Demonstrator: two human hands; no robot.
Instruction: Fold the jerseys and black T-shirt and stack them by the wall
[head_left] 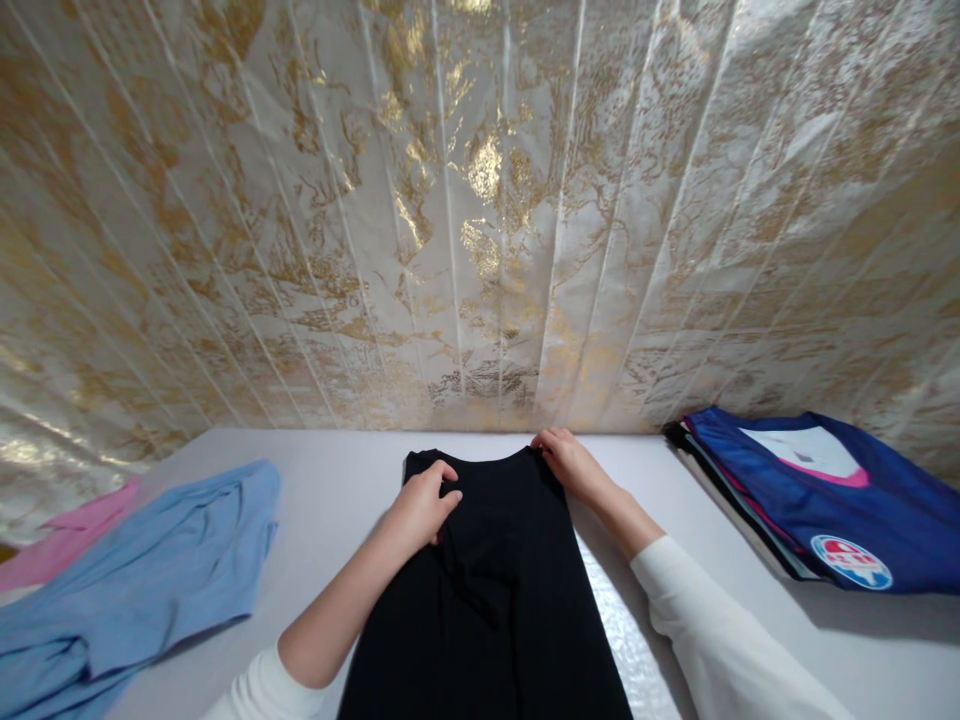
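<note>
A black garment point(487, 610) with a scooped neckline lies spread lengthwise in front of me on a white-covered table. My left hand point(429, 508) rests on its upper left part, with thumb and forefinger apart. The other fingers of that hand are partly hidden. At the garment's top right corner, my right hand point(571, 466) pinches the cloth at the shoulder edge. Small creases run across the cloth below my left hand. The garment's lower end is outside the view.
Folded clothes lie stacked at the right, topped by a navy shirt point(780, 520) with a round badge. At the left are a light blue garment point(165, 570) and a pink one point(82, 530). Gold-patterned, pleated fabric point(480, 250) hangs along the far edge of the table point(330, 500).
</note>
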